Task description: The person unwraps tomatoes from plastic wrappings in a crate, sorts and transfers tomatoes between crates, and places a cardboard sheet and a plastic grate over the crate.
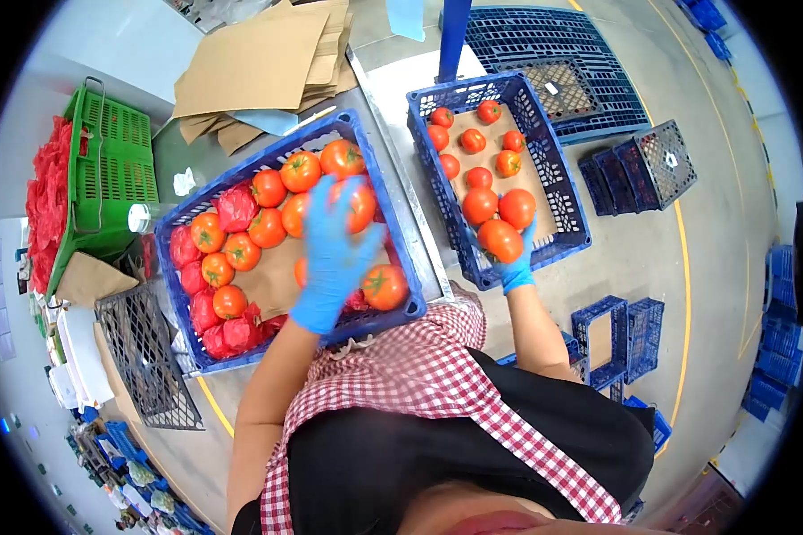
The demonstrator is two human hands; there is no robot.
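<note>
A blue glove covers my left hand [332, 254], slightly blurred over the left blue crate [207, 359]. Its fingers and thumb curve round a large red tomato [359, 207]. More tomatoes [267, 228] lie in that crate, several wrapped in red material [236, 209], with brown paper [272, 278] between them. My right hand [519, 267], also gloved, is closed on a tomato [500, 240] at the near end of the right blue crate [567, 178]. Its fingers are partly hidden behind the tomato. Smaller tomatoes [473, 141] lie spaced out on brown cardboard [500, 125] there.
Cardboard sheets [250, 58] are stacked behind the left crate. A green crate [111, 160] with red netting [49, 196] stands at the left, above a black crate [149, 357]. A blue post [453, 40], a blue pallet [589, 45] and stacked crates [638, 169] stand beyond.
</note>
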